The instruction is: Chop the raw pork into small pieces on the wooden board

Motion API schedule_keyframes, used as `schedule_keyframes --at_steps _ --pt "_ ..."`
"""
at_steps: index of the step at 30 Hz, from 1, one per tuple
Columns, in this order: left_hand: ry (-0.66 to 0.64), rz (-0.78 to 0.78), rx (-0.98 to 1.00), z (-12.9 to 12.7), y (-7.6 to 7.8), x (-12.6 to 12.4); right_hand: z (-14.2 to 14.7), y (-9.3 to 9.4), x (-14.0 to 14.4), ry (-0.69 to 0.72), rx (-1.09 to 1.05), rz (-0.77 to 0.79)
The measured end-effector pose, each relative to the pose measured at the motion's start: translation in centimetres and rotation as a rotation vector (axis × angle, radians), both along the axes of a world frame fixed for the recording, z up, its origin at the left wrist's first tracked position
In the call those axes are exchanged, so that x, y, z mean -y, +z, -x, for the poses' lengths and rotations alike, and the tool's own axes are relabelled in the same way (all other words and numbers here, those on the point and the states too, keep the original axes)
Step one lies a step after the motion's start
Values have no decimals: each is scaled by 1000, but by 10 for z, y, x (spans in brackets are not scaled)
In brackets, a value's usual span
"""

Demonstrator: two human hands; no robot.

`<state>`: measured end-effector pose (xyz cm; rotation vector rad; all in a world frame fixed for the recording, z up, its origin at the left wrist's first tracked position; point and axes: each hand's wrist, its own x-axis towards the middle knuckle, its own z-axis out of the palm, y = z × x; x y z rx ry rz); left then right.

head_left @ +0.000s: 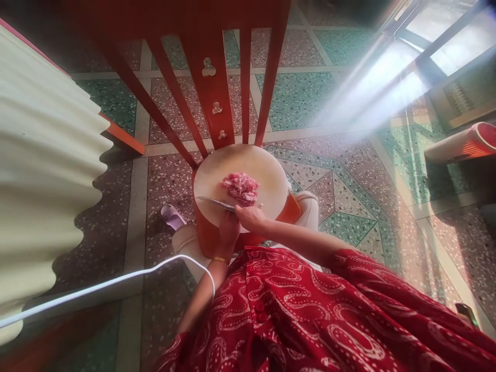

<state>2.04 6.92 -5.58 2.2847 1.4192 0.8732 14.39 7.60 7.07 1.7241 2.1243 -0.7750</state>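
At knife, right hand beside left hand

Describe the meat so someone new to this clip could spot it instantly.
On the red chair rests a round, pale board. Near the board's middle, beyond the knife, sits the meat: a loose, pink-and-white heap, lumpy where the knife is thin and straight.
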Motion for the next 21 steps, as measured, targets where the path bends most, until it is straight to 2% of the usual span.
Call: schedule_keyframes --at_steps 2,7,10,16,21 --pt "-7 8 -10 0 2 0 -3 0 -1 19 -2 -18" --pt "32 25 9 -1 13 3 -56 8 28 -27 116 11" --pt "16 10 -8 -2 18 3 -72 16 41 -43 133 6" --pt "20 11 -15 -3 17 3 -51 16 39 1 87 79" --pt "26 110 48 -2 14 1 -15 6 1 16 2 11"
